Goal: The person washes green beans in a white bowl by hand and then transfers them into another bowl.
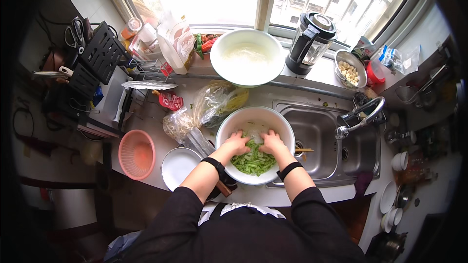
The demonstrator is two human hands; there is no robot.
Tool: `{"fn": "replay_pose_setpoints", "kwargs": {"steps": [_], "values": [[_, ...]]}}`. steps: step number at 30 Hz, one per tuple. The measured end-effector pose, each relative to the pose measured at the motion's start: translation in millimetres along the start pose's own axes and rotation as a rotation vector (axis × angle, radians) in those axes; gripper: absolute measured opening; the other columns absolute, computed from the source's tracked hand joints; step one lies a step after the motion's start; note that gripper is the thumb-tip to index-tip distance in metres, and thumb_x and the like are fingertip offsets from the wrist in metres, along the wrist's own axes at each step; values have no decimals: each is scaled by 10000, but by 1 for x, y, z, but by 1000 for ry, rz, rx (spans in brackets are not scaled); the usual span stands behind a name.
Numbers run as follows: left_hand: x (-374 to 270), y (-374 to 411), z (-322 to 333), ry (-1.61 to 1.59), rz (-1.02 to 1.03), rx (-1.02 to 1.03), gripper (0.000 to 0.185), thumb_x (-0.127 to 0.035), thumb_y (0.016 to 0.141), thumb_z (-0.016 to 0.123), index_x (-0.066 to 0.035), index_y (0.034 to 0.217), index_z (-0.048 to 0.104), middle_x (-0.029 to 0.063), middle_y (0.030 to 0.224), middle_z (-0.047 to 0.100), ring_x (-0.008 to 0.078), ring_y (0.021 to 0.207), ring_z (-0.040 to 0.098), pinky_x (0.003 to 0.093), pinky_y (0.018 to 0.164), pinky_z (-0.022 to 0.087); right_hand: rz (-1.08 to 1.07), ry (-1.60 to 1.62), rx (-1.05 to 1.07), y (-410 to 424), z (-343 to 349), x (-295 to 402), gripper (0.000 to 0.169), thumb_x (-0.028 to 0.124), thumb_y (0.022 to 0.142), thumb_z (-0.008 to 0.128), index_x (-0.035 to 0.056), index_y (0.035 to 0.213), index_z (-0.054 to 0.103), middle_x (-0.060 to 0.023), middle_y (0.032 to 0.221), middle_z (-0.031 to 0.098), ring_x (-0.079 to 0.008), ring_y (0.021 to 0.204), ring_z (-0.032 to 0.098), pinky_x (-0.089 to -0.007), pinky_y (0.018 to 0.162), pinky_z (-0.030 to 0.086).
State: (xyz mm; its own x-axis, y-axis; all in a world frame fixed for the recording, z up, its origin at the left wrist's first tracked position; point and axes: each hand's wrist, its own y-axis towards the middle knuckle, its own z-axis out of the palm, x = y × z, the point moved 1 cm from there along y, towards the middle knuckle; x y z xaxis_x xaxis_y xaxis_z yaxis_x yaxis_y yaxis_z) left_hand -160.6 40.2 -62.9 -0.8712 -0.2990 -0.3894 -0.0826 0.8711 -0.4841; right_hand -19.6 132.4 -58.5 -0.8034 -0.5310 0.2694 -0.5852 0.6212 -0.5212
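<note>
A large white bowl (pixel 226 166) stands on the counter right in front of me, overlapping the left edge of the sink. Chopped green vegetable pieces (pixel 253 163) lie in it, mostly in its near half. My left hand (pixel 237 143) reaches into the bowl from the left, fingers spread at the greens. Opposite it, my right hand (pixel 271 141) is also inside with its fingers apart. Some fingertips are hidden among the pieces. Left of the bowl lies a kitchen knife with a wooden handle (pixel 223 189), partly covered by my left forearm.
A white basin (pixel 215 58) of cloudy liquid sits on the windowsill beside a blender (pixel 310 44) and a metal bowl of garlic cloves (pixel 349 72). Plastic bags (pixel 215 102), a white dish (pixel 179 168) and a pink basket (pixel 137 155) are left; the steel sink (pixel 314 131) and faucet (pixel 360 120) right.
</note>
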Motion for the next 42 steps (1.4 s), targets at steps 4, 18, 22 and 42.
{"fn": "replay_pose_setpoints", "kwargs": {"steps": [4,18,22,42], "values": [[-13,-29,5,45,-99,249,956,-372,572,752,-206,1370,251,260,1305,268,421,1138,405,437,942,387,123,-19,243,-29,15,0,997,323,488,787,152,1341,300,-301,1246,323,-393,1091,464,-412,889,441],[-10,-27,12,-198,-88,130,783,-347,655,724,-194,1304,313,240,1307,345,407,1138,430,461,870,425,39,345,-274,-44,16,3,569,201,608,730,118,1125,509,-263,1123,500,-404,950,544,-436,810,460],[-26,-45,1,157,-89,28,976,-471,630,711,-246,1399,154,183,1447,0,428,1301,104,597,913,322,90,75,70,-43,12,19,1016,308,536,786,232,1373,216,-312,1389,88,-515,1175,319,-490,952,363],[-2,-7,16,44,33,304,1032,-475,559,730,-287,1399,161,291,1415,-5,487,1281,119,515,1028,220,-117,-81,152,-13,12,2,910,338,475,775,265,1297,391,-278,1325,238,-492,1149,335,-487,973,340]]}}
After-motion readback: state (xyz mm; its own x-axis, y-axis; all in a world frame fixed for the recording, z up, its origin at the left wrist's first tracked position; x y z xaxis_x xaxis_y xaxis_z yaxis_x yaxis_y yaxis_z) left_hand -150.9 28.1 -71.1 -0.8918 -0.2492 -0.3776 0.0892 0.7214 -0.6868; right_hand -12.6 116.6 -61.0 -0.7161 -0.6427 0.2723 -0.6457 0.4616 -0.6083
